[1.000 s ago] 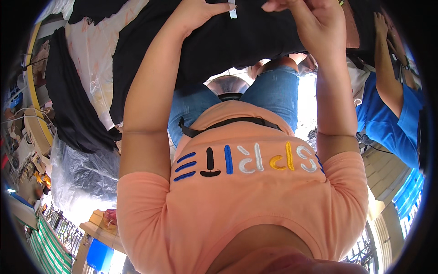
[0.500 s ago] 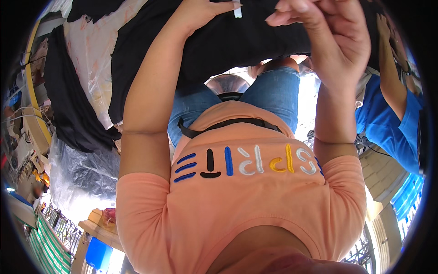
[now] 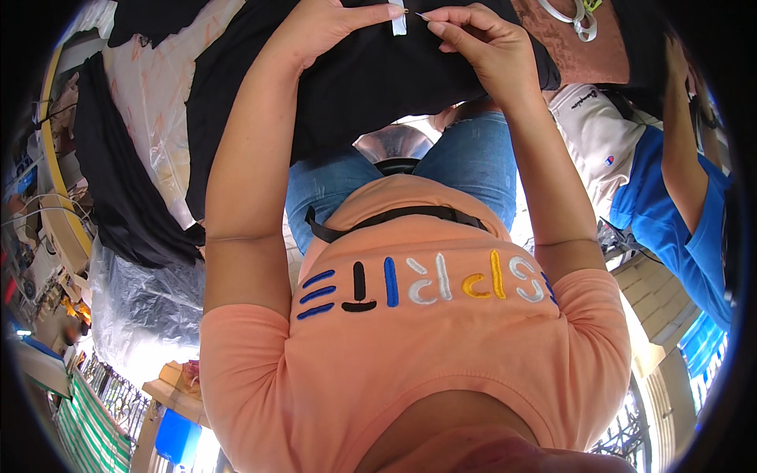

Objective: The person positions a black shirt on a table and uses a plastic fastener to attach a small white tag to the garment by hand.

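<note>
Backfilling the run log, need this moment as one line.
left hand: thumb at white tag over black cloth | right hand: pinched right of white tag, contents too small to identify | nearby: blue-shirted person

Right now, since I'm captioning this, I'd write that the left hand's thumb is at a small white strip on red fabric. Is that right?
Not quite: the head view shows black fabric, not red. The left hand does have its thumb at the small white strip.

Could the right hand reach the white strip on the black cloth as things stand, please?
Probably yes: the right hand is close to the white strip, whose lower end looks uncovered, though the left hand partly overlaps it.
</note>
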`<state>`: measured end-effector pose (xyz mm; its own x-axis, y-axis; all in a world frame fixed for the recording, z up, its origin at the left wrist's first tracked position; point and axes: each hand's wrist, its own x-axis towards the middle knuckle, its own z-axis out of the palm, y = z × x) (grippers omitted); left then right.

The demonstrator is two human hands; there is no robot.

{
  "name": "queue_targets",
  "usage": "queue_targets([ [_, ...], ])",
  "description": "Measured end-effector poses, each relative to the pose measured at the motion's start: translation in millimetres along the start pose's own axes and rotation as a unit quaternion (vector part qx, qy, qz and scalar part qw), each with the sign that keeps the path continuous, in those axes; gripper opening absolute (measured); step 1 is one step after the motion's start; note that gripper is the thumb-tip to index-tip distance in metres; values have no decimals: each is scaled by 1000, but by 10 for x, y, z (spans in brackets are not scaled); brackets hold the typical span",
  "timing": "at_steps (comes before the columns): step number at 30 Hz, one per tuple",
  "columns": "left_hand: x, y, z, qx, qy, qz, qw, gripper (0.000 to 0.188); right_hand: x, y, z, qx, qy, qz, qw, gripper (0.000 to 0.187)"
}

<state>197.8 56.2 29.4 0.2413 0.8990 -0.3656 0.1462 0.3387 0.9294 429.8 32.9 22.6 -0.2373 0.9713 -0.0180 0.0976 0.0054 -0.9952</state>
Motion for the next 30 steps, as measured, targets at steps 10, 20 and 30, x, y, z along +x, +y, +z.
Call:
queue_targets([
  [10,-8,30,-1,-20,-5,-4,1000,21,17,-45,39,-30,15,14,999,12],
  [20,-9,24,11,-46,-4,-10,999,20,20,-76,41,-36,12,14,999,12],
  [30,-32,45,36,-24,12,10,1000,21,39,-88,60,-55,17,5,998,11],
])
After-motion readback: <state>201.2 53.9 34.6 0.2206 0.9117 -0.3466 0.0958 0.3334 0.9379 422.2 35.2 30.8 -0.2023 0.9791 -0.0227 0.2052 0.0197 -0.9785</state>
